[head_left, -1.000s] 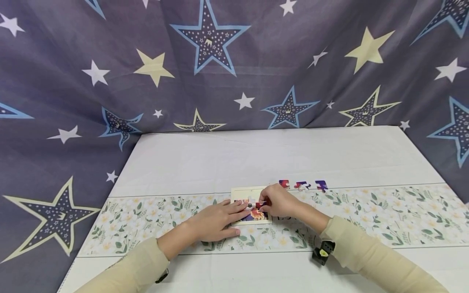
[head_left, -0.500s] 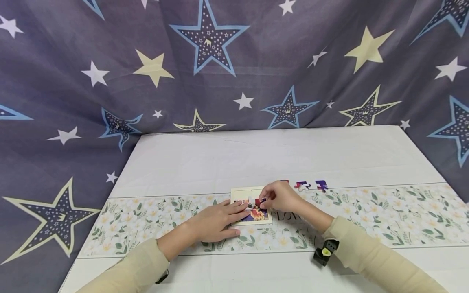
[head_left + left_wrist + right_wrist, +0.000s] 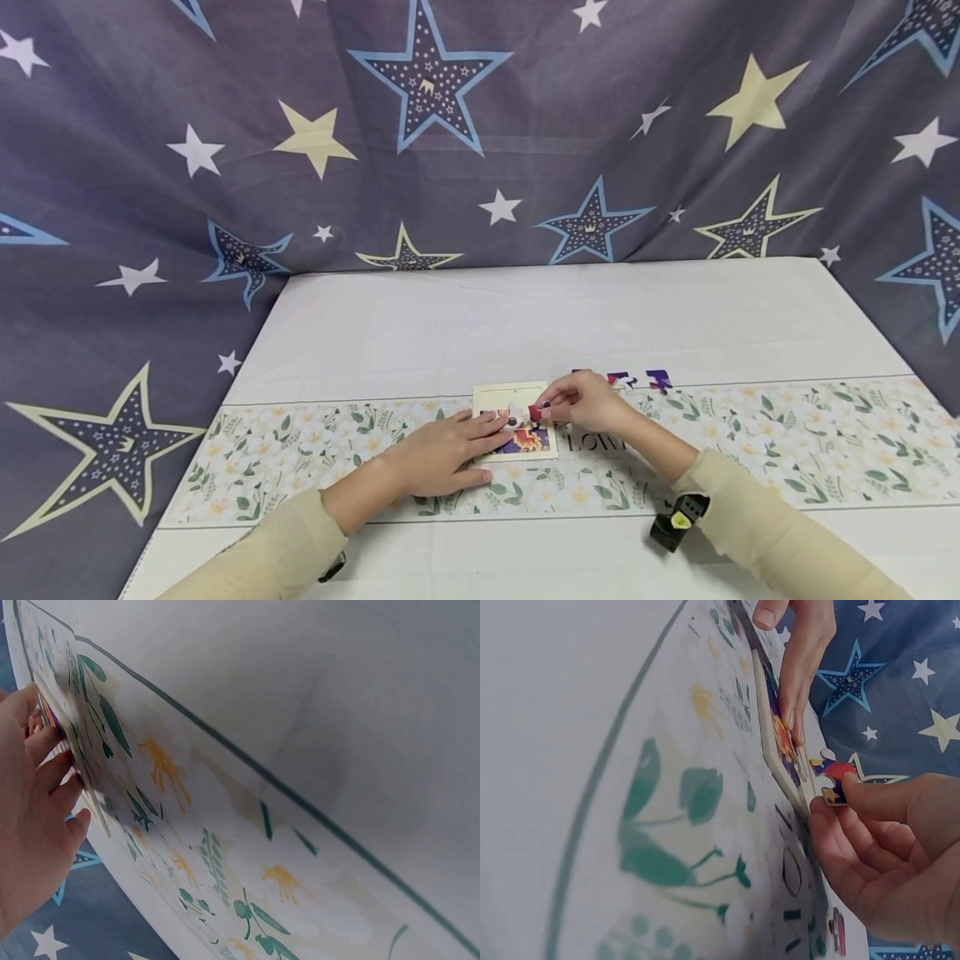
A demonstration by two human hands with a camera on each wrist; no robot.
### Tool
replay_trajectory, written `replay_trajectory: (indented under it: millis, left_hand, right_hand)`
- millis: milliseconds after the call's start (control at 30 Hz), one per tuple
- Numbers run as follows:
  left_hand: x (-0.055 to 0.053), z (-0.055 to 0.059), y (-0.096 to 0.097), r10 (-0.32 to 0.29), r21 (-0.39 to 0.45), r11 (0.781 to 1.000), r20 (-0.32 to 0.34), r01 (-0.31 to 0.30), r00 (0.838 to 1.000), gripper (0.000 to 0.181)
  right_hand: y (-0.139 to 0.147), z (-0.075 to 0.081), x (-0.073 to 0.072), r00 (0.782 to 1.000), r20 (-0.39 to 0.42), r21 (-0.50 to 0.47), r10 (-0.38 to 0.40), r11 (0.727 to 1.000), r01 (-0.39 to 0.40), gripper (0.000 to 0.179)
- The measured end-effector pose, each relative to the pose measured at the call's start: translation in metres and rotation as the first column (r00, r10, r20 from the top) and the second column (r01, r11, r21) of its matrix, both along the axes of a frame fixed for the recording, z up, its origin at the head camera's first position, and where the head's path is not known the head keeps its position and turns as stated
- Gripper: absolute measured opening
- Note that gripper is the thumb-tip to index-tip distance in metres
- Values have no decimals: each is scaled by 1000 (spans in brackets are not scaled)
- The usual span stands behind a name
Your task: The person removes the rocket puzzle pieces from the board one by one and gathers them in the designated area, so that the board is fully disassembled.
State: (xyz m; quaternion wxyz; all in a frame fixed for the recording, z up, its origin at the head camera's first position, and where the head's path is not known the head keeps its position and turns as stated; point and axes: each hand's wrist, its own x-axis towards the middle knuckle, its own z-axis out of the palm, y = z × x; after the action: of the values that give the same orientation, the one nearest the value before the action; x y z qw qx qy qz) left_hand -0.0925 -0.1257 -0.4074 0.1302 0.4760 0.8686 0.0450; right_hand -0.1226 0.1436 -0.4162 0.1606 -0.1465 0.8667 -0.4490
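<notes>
The left hand [image 3: 442, 454] rests flat, fingers spread, steadying the puzzle board [image 3: 501, 397]; the right hand [image 3: 588, 402] pinches a puzzle piece [image 3: 536, 412] above it, which likely needs aligning and pressing in.

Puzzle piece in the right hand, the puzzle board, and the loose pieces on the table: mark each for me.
puzzle piece [image 3: 832, 780], right wrist view, on its red middle.
puzzle board [image 3: 501, 393], head view, on its bare cream top.
loose pieces [image 3: 658, 380], head view, on the rightmost purple piece.
</notes>
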Motion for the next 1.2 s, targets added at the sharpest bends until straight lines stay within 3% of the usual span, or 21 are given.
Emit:
replay_trajectory:
  millis: [267,433,700,967,1200]
  left_hand:
    - [1,0,0,-4,6,1000,5,4,1000,58]
    - [2,-1,-1,-6,4,1000,2,6,1000,58]
    - [1,-2,-2,-7,11,1000,5,7,1000,59]
    - [1,-2,-3,-5,21,1000,2,5,1000,59]
    - [0,-2,-3,-3,21,1000,-2,3,1000,59]
  right_hand:
    - [12,-4,5,980,155,-96,-121,986,137,21]
    - [24,-5,7,962,227,-169,-153,966,194,26]
    - [48,-5,14,948,244,-160,-205,956,248,32]
    - [71,-6,18,945,179,-115,-274,948,297,31]
    - [89,-4,21,930,182,-95,-320,935,341,34]
